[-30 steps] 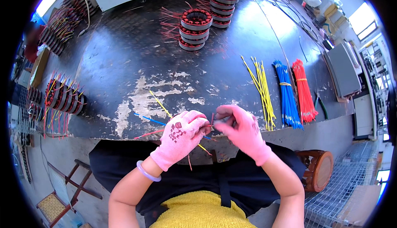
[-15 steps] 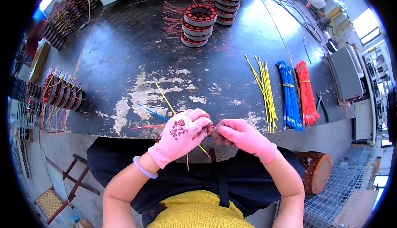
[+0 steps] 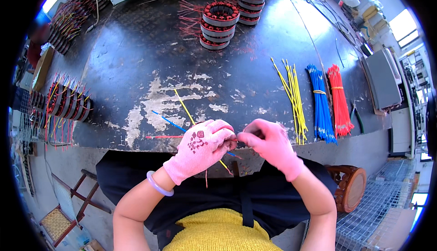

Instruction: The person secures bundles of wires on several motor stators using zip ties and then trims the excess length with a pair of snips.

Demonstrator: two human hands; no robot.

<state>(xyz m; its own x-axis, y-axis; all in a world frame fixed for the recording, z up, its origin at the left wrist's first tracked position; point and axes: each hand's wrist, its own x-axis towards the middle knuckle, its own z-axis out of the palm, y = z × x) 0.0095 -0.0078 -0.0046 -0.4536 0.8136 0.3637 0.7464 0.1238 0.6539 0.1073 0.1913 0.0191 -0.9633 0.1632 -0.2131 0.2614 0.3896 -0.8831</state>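
in the head view, the left hand (image 3: pixel 205 144), in a pink glove, is closed over several crossed wires (image 3: pixel 169 122), yellow, blue and red, at the near edge of the worktop (image 3: pixel 127 60). their coloured lengths reach out over the worktop to the left, and thin ends poke past the near edge. the right hand (image 3: pixel 271 148), gloved alike, has its fingers curled, with thumb and forefinger just beside the left fingertips; whether they pinch a wire end cannot be told.

the one print in clear sight is a dark red mark (image 3: pixel 196 142) on the back of the left glove, too small to read. what the wires do beneath the palm is hidden.

near the right end of the near edge lie loose yellow wires (image 3: pixel 293 101), a banded blue bundle (image 3: pixel 321 107), a banded red bundle (image 3: pixel 339 103) and, by the near right corner, dark-handled pliers (image 3: pixel 357 116). toward the far edge stand a front stack of wound rings (image 3: pixel 216 32) and a rear stack (image 3: pixel 250 5), its top cut off. a row of wound rings (image 3: pixel 68 103) sits by the near left corner, its wires tangled and hard to separate.
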